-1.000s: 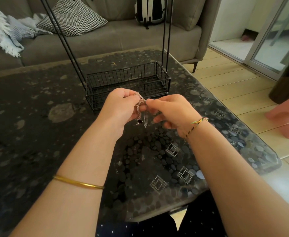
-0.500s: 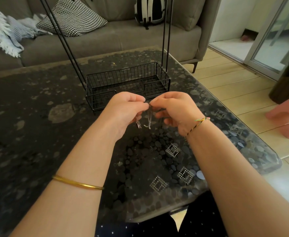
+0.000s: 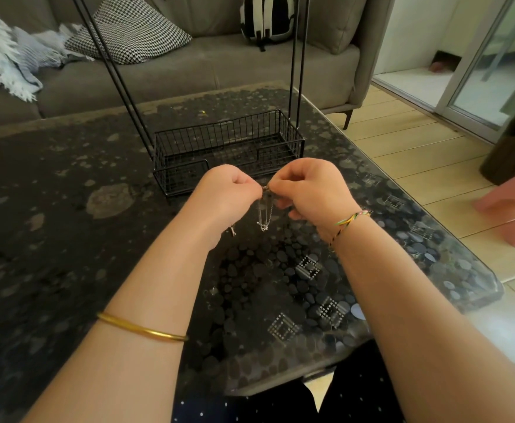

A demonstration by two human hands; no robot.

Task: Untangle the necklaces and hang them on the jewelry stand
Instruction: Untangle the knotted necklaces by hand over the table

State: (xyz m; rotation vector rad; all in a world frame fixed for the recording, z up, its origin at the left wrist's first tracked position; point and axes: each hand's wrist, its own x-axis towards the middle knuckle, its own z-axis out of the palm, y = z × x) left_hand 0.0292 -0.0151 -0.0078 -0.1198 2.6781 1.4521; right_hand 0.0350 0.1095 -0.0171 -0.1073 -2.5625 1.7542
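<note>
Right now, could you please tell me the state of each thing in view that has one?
Left hand: pinches the necklaces.
Right hand: pinches the necklaces beside it.
Necklaces: held above the table, loop dangling, not yet hung.
Jewelry stand: upright on the table, top out of view.

Two hands (image 3: 225, 193) (image 3: 311, 190); one wire stand (image 3: 186, 175); two bracelets (image 3: 141, 329) (image 3: 352, 218)
</note>
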